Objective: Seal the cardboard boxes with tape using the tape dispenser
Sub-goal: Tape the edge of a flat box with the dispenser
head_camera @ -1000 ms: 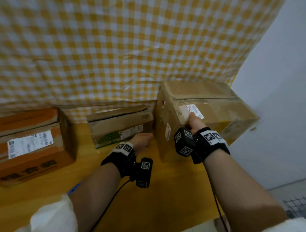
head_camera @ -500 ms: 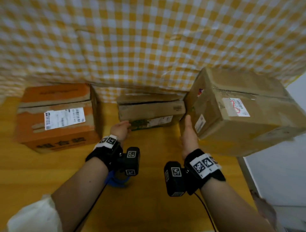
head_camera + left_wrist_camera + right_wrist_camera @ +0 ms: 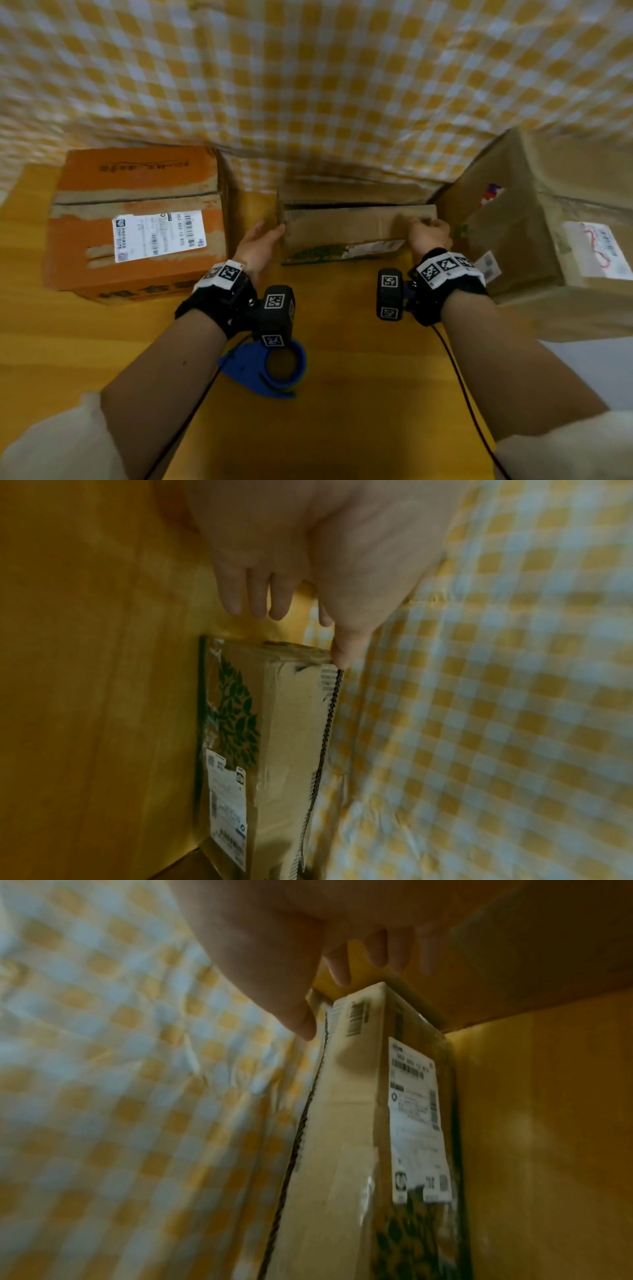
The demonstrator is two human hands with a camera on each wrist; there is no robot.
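Head view: small box [image 3: 346, 229] between left grip [image 3: 257, 245] and right grip [image 3: 428, 233].

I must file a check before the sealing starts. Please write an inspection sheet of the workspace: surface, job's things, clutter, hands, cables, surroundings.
Surface: yellow wooden table, bare in front.
Job's things: orange box at left, flaps closed, label on top; small brown box in the middle, a dark gap along its top flap; large brown box at right; blue tape dispenser lying on the table, untouched.
Clutter: nothing seen.
Hands: left hand at the small box's left end, fingers straight; right hand at its right end, fingers curled at the top edge.
Cables: black cable from each wrist camera.
Surroundings: yellow checked cloth behind the boxes.
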